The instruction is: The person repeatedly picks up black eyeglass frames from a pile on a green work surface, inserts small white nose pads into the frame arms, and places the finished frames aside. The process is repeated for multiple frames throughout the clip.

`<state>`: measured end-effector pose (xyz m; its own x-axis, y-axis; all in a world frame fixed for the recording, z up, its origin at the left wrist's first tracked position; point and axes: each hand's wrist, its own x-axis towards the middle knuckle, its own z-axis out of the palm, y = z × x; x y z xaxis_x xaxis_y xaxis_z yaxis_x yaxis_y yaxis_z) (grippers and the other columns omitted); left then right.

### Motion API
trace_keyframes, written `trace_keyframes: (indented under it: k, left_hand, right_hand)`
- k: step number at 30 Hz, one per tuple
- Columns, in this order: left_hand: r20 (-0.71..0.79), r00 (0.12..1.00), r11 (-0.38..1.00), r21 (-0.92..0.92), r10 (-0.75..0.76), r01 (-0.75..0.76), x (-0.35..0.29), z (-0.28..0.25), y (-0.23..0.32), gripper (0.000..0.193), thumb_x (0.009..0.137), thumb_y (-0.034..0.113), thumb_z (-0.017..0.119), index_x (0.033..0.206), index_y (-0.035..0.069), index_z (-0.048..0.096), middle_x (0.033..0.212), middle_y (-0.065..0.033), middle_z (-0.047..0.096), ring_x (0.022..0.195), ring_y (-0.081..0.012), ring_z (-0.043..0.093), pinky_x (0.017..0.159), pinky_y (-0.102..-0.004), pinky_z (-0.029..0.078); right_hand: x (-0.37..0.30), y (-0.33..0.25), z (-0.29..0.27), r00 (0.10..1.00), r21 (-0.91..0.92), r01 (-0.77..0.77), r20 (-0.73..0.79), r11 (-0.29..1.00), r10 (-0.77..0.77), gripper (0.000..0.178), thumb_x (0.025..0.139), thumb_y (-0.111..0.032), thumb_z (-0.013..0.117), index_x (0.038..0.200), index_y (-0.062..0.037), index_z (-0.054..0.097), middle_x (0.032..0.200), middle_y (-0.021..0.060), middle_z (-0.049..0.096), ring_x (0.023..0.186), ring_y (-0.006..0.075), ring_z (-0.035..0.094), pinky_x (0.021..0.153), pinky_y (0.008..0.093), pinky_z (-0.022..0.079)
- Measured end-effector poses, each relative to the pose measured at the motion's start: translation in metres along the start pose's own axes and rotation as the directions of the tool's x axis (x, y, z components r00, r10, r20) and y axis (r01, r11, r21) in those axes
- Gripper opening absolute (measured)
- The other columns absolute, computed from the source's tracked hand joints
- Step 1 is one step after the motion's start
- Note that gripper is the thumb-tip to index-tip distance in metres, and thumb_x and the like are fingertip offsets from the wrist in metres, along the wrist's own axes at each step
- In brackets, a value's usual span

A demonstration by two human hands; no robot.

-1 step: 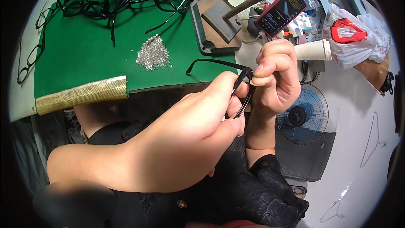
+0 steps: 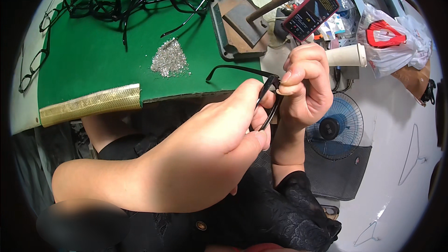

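Note:
A black eyeglass frame (image 2: 242,68) is held between my two hands, just off the near edge of the green mat. My left hand (image 2: 219,126) is closed around its front, thumb and fingers on the rim. One temple arm reaches left over the mat. At the hinge corner, my right hand (image 2: 305,84) pinches the frame with thumb and forefinger; whether a tiny part sits in that pinch is too small to tell. Left of the hands, a heap of tiny silvery metal pieces (image 2: 169,59) lies on the mat.
Many black eyeglass frames (image 2: 140,0) pile up at the mat's far side. A metal press base (image 2: 238,28) stands right of the silvery heap. Beyond it are a phone (image 2: 311,16), a white cup (image 2: 346,57) and plastic bags (image 2: 396,42). A blue fan (image 2: 333,126) stands below.

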<state>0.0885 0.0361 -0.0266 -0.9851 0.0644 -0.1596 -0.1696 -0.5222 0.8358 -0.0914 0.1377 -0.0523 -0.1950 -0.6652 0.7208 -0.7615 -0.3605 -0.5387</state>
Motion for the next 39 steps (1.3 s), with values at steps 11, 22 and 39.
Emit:
trace_keyframes:
  k: [11,22,39]
  left_hand:
    - [0.012,1.0,0.997,0.071,0.016,-0.017,0.0,-0.003,-0.001,0.032,0.095,0.006,0.042,0.124,-0.005,0.032,0.09,-0.0081,0.05,0.062,-0.0076,0.048,0.046,-0.0193,0.044]
    - [-0.026,0.996,0.958,-0.274,0.085,-0.088,0.017,0.0,0.003,0.03,0.093,0.009,0.048,0.119,-0.001,0.035,0.087,-0.0102,0.052,0.063,-0.0116,0.051,0.045,-0.0235,0.049]
    - [-0.29,0.895,0.937,0.025,0.339,-0.347,0.081,-0.013,0.059,0.02,0.091,0.013,0.052,0.105,-0.001,0.048,0.081,-0.0066,0.057,0.067,-0.0101,0.055,0.06,-0.0291,0.057]
  right_hand:
    - [0.001,0.003,-0.004,0.999,0.056,0.002,0.04,0.998,-0.004,0.013,0.066,-0.006,0.073,0.073,-0.0014,0.063,0.074,0.0063,0.055,0.067,0.0149,0.051,0.058,0.0239,0.04]
    - [0.009,0.011,0.0,0.977,-0.075,0.071,-0.196,0.995,-0.085,0.018,0.069,-0.004,0.076,0.077,-0.001,0.06,0.072,0.0056,0.056,0.063,0.0115,0.051,0.053,0.021,0.038]
    - [-0.009,0.033,-0.009,0.883,0.256,-0.228,-0.351,0.939,0.31,0.009,0.088,-0.005,0.063,0.093,0.0004,0.057,0.085,0.0002,0.054,0.074,0.0065,0.049,0.068,0.0184,0.039]
